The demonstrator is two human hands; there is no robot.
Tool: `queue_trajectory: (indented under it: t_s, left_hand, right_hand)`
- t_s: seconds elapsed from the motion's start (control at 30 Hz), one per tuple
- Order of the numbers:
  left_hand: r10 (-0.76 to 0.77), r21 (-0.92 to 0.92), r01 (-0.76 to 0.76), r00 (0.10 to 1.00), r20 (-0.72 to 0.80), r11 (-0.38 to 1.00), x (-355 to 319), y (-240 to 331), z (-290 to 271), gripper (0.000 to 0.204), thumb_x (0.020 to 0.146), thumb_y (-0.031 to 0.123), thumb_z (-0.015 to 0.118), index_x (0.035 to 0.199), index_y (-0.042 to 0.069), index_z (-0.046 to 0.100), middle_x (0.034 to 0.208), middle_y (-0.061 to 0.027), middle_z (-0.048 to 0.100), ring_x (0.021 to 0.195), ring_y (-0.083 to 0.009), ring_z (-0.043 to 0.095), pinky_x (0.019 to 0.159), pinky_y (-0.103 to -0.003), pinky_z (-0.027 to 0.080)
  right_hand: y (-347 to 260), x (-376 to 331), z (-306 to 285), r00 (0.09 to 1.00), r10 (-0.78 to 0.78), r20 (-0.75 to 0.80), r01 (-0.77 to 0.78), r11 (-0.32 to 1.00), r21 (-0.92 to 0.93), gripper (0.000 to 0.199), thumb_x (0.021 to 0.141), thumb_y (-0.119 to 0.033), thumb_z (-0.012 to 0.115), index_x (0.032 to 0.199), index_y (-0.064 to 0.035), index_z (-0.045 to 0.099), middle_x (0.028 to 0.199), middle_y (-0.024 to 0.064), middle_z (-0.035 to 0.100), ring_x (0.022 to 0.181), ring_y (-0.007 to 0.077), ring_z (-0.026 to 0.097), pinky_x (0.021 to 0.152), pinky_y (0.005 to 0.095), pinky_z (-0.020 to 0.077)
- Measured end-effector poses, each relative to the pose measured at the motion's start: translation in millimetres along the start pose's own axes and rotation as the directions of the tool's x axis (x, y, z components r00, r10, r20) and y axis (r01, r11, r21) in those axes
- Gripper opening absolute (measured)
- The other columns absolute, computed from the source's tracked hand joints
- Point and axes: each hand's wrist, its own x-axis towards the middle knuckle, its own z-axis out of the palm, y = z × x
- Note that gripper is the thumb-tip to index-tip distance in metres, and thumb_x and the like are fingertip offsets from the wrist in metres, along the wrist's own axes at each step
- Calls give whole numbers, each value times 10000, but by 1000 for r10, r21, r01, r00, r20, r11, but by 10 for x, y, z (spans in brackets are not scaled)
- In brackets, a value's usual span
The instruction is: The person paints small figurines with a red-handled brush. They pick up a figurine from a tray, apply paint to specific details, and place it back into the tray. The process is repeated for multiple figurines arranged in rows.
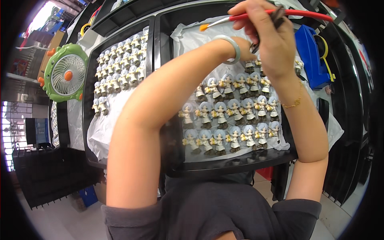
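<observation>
Above the far part of the right-hand black tray (224, 167), my right hand (276, 50) is closed around a paintbrush (308, 14) with a red handle. Its orange bristles point left, away from the fingers. A dark, slim item (277, 18) also shows at these fingers, its kind unclear. My left hand (243, 45) reaches in beside the right, a pale bangle on its wrist. The right hand covers its fingers, so anything in them is hidden. Below both hands, small figurines (220, 114) with pale blue hair, white clothes and dark boots lie in rows on white paper.
A second black tray (91, 158) on the left holds more rows of similar figurines (124, 76). Beyond its left edge stands a green desk fan (64, 72). At the right is a blue tape dispenser (314, 60) with a yellow roll. Crumpled white paper (335, 130) lies nearby.
</observation>
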Motion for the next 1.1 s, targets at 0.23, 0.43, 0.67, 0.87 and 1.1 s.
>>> queue_trajectory:
  t_s: [0.23, 0.43, 0.67, 0.87, 1.1]
  left_hand:
    - [232, -617, -389, 918, -322, 684, -139, -303, -242, 219, 794, 140, 568, 996, 92, 502, 841, -5, 516, 701, -63, 481, 613, -187, 396]
    - [-345, -942, 82, 938, -37, 324, -1573, -161, -1107, 396, 849, 127, 438, 1237, 77, 380, 879, -45, 524, 681, -91, 487, 626, -214, 412]
    - [-395, -986, 29, 918, -38, 162, -2659, 152, -834, 858, 530, 39, 671, 1286, 61, 266, 1150, -157, 458, 777, -184, 540, 712, -288, 457]
    - [-270, -997, -54, 961, -66, 49, -2814, 182, -696, 878, 585, -115, 582, 1275, 184, 128, 1234, -157, 371, 1106, -295, 457, 919, -364, 378]
    - [-146, -994, -109, 983, -108, 1, -2848, 175, -707, 829, 546, -179, 547, 1188, 220, 207, 1262, -149, 320, 1165, -330, 395, 983, -395, 326]
  right_hand:
    - [-41, -33, 62, 998, 65, -20, -60, 975, 214, 283, 849, -242, 516, 721, 3, 574, 635, 38, 570, 573, 66, 508, 533, 216, 403]
    - [-174, -33, 175, 999, 18, -50, 1, 934, 358, 259, 844, -208, 512, 689, -6, 555, 559, 39, 546, 496, 77, 504, 464, 217, 391]
    - [-150, -215, 150, 956, 232, 179, -275, 921, 278, 267, 849, -220, 498, 730, 8, 569, 648, 41, 558, 604, 83, 525, 561, 223, 415]
    - [-64, -244, 242, 946, 258, 199, -296, 935, 194, 262, 867, -222, 450, 771, -24, 593, 674, 14, 568, 582, 40, 488, 490, 169, 329]
    - [-96, -262, 245, 923, 340, 178, -352, 935, 40, 309, 882, -259, 430, 770, -24, 596, 626, 2, 559, 560, 20, 482, 469, 152, 302]
